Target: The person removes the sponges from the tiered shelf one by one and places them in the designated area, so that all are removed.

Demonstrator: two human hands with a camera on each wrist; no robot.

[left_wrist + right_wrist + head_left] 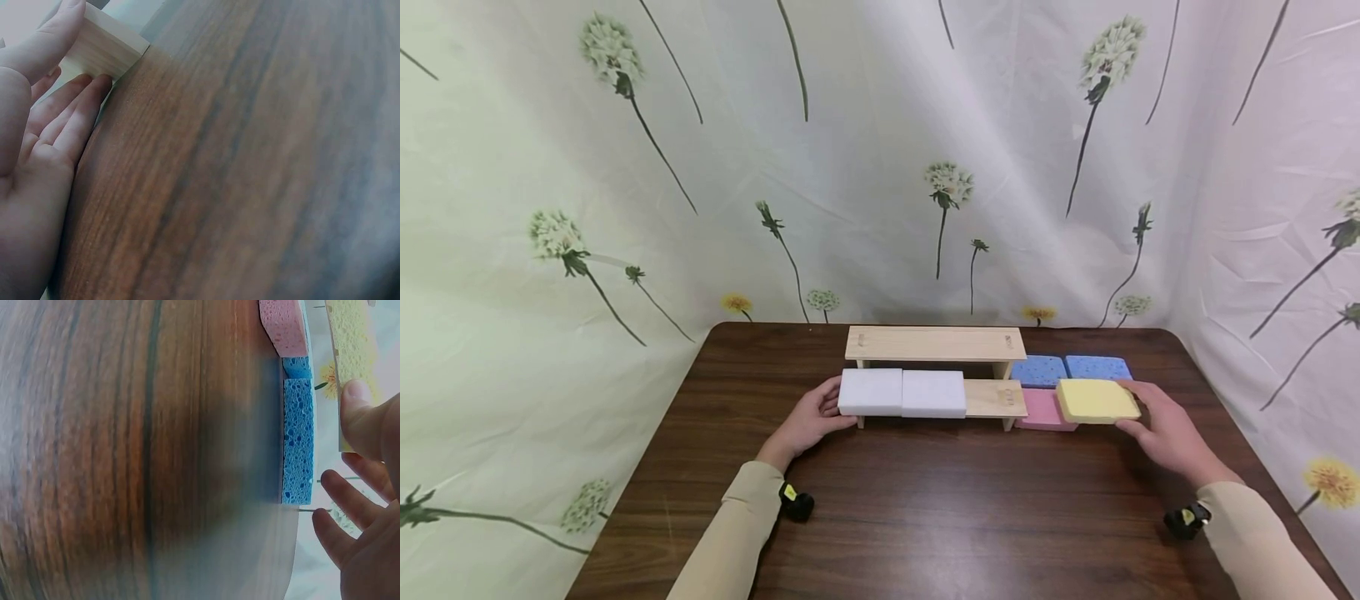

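Note:
In the head view my left hand [808,421] is at the left end of the lower wooden shelf [988,400]. Its fairly straight fingers touch the shelf's end support [103,53] in the left wrist view, the thumb lying by the front edge. Two white sponge-like blocks [870,392] lie side by side on that shelf. My right hand [1172,429] holds a yellow sponge [1097,400] by its right end, thumb in front. The sponge is raised above the pink sponge [1037,408] and two blue sponges [1097,367]; its other fingers are spread below in the right wrist view.
Behind the lower shelf stands a higher wooden shelf [932,342]. Everything rests on a dark wood-grain table [917,517] with rounded back corners. A pale curtain [865,200] printed with dandelions hangs around the back and sides.

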